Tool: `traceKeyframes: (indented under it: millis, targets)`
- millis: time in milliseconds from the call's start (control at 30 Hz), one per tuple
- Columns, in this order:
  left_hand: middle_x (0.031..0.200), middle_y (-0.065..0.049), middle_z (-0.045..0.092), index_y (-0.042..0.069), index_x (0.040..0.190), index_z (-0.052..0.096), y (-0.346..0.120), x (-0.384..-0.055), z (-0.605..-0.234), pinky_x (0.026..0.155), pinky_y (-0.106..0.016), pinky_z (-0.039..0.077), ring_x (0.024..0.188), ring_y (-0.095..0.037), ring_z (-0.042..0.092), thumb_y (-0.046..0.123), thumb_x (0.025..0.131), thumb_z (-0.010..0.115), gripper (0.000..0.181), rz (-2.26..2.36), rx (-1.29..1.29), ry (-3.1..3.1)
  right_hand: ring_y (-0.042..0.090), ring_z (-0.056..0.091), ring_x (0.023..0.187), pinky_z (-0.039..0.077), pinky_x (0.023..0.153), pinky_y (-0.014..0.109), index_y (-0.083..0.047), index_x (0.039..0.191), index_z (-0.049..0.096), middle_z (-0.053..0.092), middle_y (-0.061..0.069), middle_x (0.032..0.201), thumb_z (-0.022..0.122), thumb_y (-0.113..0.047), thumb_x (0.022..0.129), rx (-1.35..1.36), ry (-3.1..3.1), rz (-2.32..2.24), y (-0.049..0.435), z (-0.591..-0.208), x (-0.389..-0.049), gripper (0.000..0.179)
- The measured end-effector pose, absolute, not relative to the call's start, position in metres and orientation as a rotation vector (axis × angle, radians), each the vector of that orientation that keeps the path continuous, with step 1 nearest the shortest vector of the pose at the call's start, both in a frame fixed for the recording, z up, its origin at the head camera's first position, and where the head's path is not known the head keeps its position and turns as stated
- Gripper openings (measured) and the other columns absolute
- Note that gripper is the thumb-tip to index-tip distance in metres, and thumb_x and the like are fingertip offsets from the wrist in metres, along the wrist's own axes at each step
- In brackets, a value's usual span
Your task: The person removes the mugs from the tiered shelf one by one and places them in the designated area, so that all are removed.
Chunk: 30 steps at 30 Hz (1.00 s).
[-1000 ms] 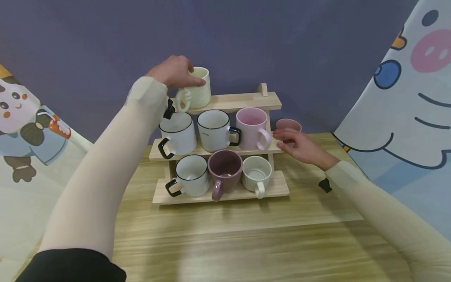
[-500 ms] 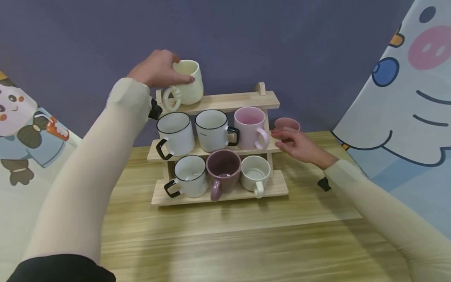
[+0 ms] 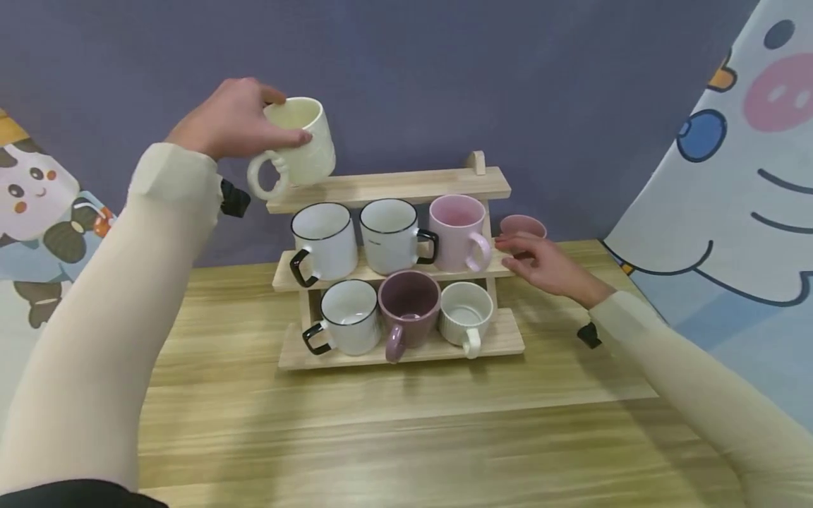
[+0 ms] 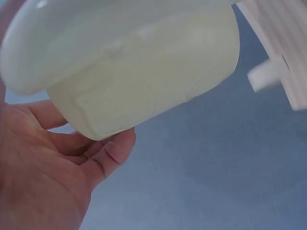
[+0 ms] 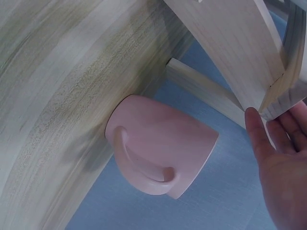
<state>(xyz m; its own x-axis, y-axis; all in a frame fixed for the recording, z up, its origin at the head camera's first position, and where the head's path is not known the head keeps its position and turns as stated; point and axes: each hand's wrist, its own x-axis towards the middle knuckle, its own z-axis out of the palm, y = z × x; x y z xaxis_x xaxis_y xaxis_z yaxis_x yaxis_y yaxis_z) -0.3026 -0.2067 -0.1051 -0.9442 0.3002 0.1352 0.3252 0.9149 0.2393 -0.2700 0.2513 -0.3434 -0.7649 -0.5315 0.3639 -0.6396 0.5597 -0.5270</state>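
My left hand (image 3: 231, 123) holds a cream mug (image 3: 314, 152) by its rim, thumb on the near side and fingers behind. The mug tilts slightly at the left end of the top shelf (image 3: 406, 185), its chunky handle facing left. In the left wrist view the mug's pale underside (image 4: 153, 76) hangs apart from the shelf end, fingertips against its wall. At the rack's right side my right hand (image 3: 543, 268) rests its fingers at the middle shelf's end (image 5: 283, 98). Behind that hand a pink mug (image 5: 158, 141) stands on the table.
The middle shelf bears two black-rimmed white mugs (image 3: 324, 243) (image 3: 387, 240) and a light pink mug (image 3: 454, 240). Below stand a black-rimmed white mug (image 3: 352, 324), a purple mug (image 3: 413, 317) and a small off-white cup (image 3: 464, 317). A dark blue backdrop (image 3: 406, 77) rises behind.
My left hand has carried the cream mug leftward and slightly up, from over the left part of the top shelf to its left end. My right hand has stayed at the rack.
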Motion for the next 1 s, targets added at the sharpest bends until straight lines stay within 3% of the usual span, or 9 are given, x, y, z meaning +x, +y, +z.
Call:
traceKeyframes:
  millis: [267, 500, 767, 1000]
  targets:
    - [0.133, -0.027, 0.042, 0.000, 0.144, 0.036, -0.242, -0.292, -0.100, 0.063, -0.044, 0.039, 0.103, -0.036, 0.042, 0.056, 0.082, 0.062, 0.088, -0.379, -0.409, -2.962, 0.033, 0.058, 0.105, 0.049, 0.083, 0.046, 0.003, 0.123, 0.058, 0.053, 0.017, 0.129, 0.058, -0.010, 0.094, 0.972, -2.620, 0.988, 0.257, -0.344, -0.269, 0.031]
    - [0.129, -0.031, 0.043, -0.002, 0.144, 0.035, -0.279, -0.284, -0.108, 0.056, -0.042, 0.040, 0.096, -0.038, 0.045, 0.052, 0.084, 0.063, 0.085, -0.354, -0.366, -2.960, 0.033, 0.057, 0.106, 0.049, 0.083, 0.045, 0.003, 0.124, 0.058, 0.053, 0.018, 0.130, 0.058, -0.010, 0.095, 0.960, -2.632, 0.999, 0.258, -0.344, -0.268, 0.032]
    - [0.134, -0.033, 0.039, 0.001, 0.145, 0.035, -0.320, -0.284, -0.130, 0.072, -0.057, 0.040, 0.112, -0.044, 0.041, 0.056, 0.083, 0.063, 0.087, -0.310, -0.337, -3.054, 0.033, 0.057, 0.106, 0.050, 0.083, 0.045, 0.002, 0.124, 0.058, 0.053, 0.017, 0.130, 0.058, -0.010, 0.095, 0.953, -2.632, 1.002, 0.260, -0.343, -0.267, 0.031]
    - [0.132, -0.031, 0.040, -0.004, 0.141, 0.036, -0.341, -0.290, -0.165, 0.076, -0.057, 0.041, 0.111, -0.044, 0.042, 0.057, 0.083, 0.063, 0.089, -0.353, -0.340, -3.104, 0.031, 0.058, 0.106, 0.050, 0.082, 0.044, 0.001, 0.124, 0.058, 0.052, 0.016, 0.131, 0.058, -0.011, 0.095, 0.928, -2.651, 0.979, 0.264, -0.342, -0.263, 0.032]
